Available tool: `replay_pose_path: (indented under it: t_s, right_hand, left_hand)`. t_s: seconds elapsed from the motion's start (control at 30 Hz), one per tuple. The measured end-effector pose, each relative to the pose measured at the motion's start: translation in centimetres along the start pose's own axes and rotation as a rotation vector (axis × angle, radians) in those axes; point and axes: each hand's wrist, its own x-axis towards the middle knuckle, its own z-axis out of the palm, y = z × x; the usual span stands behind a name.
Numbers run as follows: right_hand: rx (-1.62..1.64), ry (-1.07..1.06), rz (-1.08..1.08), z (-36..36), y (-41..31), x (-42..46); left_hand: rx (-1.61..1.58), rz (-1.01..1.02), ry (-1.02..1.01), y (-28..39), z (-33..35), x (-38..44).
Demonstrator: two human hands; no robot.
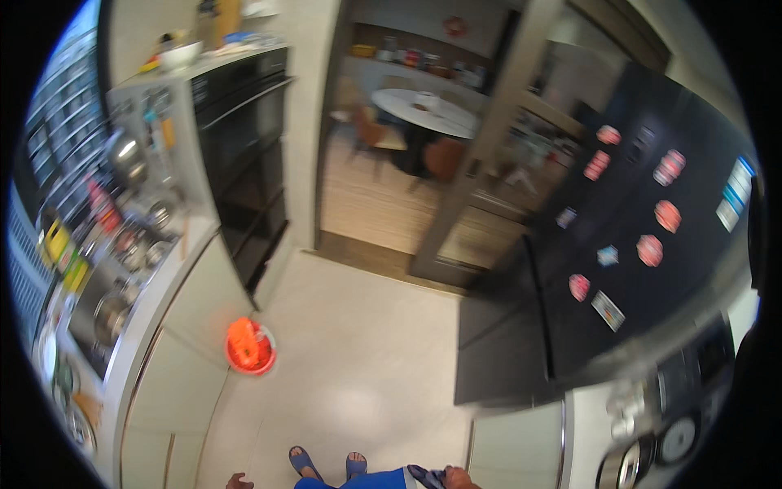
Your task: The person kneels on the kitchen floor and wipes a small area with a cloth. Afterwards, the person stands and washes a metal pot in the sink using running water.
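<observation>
At the bottom edge, my left hand point(239, 481) is partly in view, with fingers apart and nothing seen in it. It hangs over the floor, left of my feet in blue slippers point(300, 459). My right hand point(458, 478) is at the bottom too, its fingers closed on a bunched dark patterned cloth point(426, 475) in front of my blue clothing point(382, 480). Part of this hand is cut off by the picture's edge. Ahead on the pale floor point(360, 342) stands a small red bin point(250, 360) with an orange bag or liner point(245, 339) in it.
Left runs a counter point(143, 339) with a sink point(91, 318), bottles and pans. A black built-in oven point(244, 134) stands beyond it. Ahead, a sliding glass door point(452, 202) stands partly open towards a round dining table point(391, 101). Right are a dark refrigerator point(531, 305) with magnets and a stove point(678, 440).
</observation>
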Motion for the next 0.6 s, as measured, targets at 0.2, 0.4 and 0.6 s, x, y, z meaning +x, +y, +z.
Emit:
replay_pose_path:
  t_s: [0.2,0.4,0.6]
  right_hand:
    - [0.074,0.006,0.142,8.4,4.3,-9.6]
    - [0.337,0.017,0.363,16.6,2.6,-20.3]
    - [0.427,0.054,0.557,27.2,4.0,-26.9]
  left_hand:
    - [0.233,0.243,-0.163,-5.0,-9.9,13.5]
    - [0.113,-0.081,-0.267,7.2,-19.8,18.8]
    - [0.343,0.062,-0.302,13.6,-19.7,26.2]
